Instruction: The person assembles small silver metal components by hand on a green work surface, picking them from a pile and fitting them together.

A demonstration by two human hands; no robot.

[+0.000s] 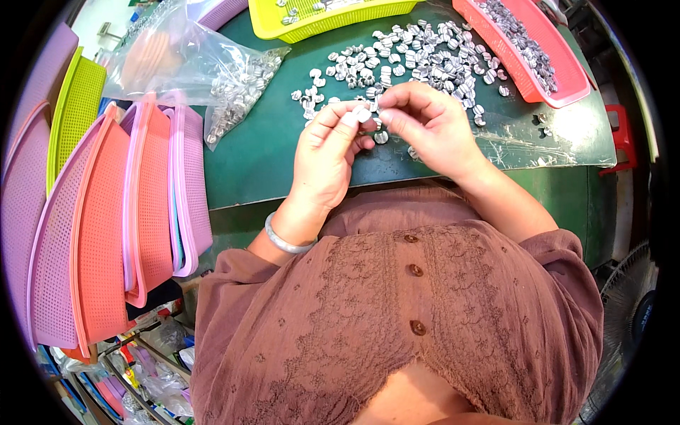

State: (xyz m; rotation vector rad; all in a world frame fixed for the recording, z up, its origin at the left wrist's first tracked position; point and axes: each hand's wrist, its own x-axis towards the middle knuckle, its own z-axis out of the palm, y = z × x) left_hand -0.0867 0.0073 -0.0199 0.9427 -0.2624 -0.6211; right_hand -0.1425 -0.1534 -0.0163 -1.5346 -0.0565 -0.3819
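I judge work partway: loose grey pieces lie toward the table's far edge, more in the pink basket far right; finished share, cannot tell. Left hand pinches one white piece inside the near edge; right hand just beside, fingertips nearly together, grip unclear.

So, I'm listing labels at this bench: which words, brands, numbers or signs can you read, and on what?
None can be read.
Fan hub: a blue marking, too small and blurred to read.
Packages at lower left: any print is too small to read.
Small grey pieces, clear bag: no lettering I can make out.
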